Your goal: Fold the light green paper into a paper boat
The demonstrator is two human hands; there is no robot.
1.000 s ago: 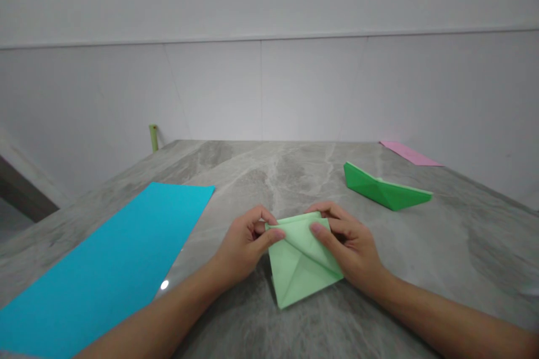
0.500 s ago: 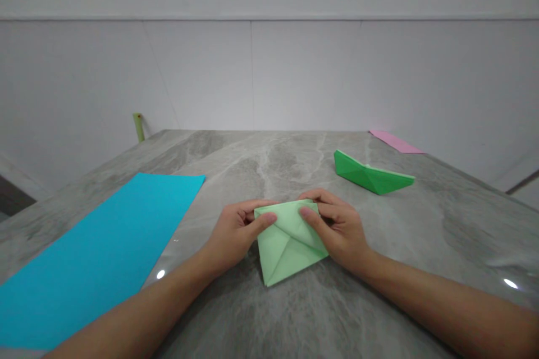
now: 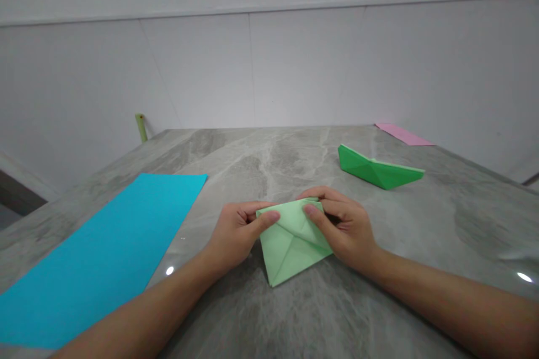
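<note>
A light green folded paper (image 3: 290, 247) lies on the grey marble table (image 3: 295, 314) in front of me, creased into a pointed shape. My left hand (image 3: 236, 233) pinches its upper left corner between thumb and curled fingers. My right hand (image 3: 347, 230) grips the upper right side, thumb on top and fingers wrapped behind. Both hands rest on the table with the paper between them.
A large cyan sheet (image 3: 101, 247) lies flat at the left. A dark green folded paper boat (image 3: 377, 167) sits at the back right, with a pink sheet (image 3: 404, 134) beyond it. A small green stick (image 3: 141, 126) stands at the far left corner by the white wall.
The view shifted slightly between frames. My hands keep the same pinch on the light green paper, with only small finger adjustments along its top edge.
</note>
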